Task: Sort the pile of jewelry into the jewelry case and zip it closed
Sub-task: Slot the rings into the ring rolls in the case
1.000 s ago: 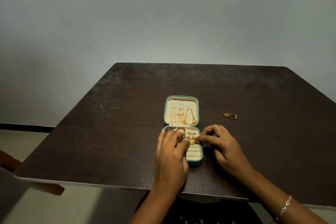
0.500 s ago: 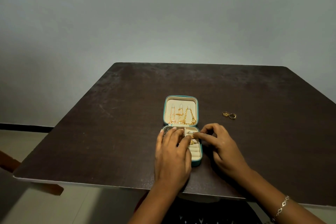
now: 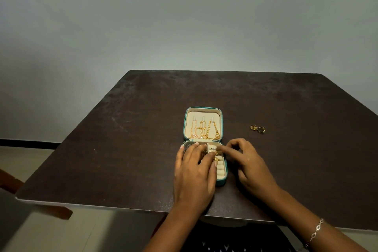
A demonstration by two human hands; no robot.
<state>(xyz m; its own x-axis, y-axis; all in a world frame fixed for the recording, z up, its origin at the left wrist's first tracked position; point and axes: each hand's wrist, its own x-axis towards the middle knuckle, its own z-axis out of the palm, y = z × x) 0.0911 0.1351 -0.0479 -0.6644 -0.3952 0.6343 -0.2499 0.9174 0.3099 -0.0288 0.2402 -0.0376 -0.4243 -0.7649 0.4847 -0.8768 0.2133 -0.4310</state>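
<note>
Table (image 3: 122, 149) of dark wood carries the open teal jewelry case (image 3: 204, 113) near its front edge. Left hand (image 3: 194, 174) lies flat over the case's left half, fingers straight. Right hand (image 3: 251, 168) sits just right of the case, forefinger reaching into its upper-right compartment; any pinch cannot be told. Two gold rings (image 3: 257, 128) lie well right of the lid.

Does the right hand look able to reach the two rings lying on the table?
Probably yes: the rings lie on bare table just beyond the right hand, nothing between.
</note>
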